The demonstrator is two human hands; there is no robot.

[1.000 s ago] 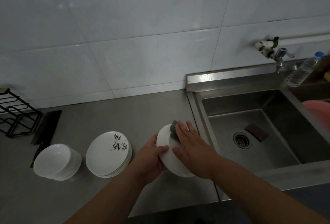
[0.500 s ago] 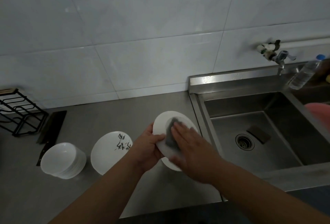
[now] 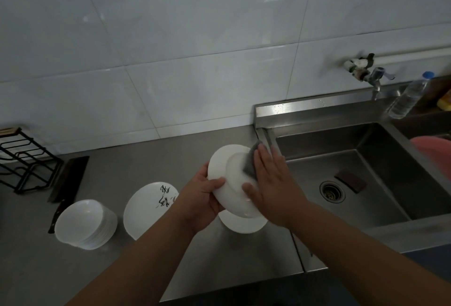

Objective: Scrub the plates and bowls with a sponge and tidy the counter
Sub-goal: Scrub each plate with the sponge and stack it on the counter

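Head view, left hand (image 3: 200,198) gripping plate (image 3: 227,171) rim, right hand (image 3: 273,183) — fingers flat — pressing grey sponge (image 3: 250,159) on it

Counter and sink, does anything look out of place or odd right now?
Two small things. A cleaver lies loose on the counter behind the stack of bowls. A dark pad sits in the sink beside the drain. Nothing looks spilled or broken.
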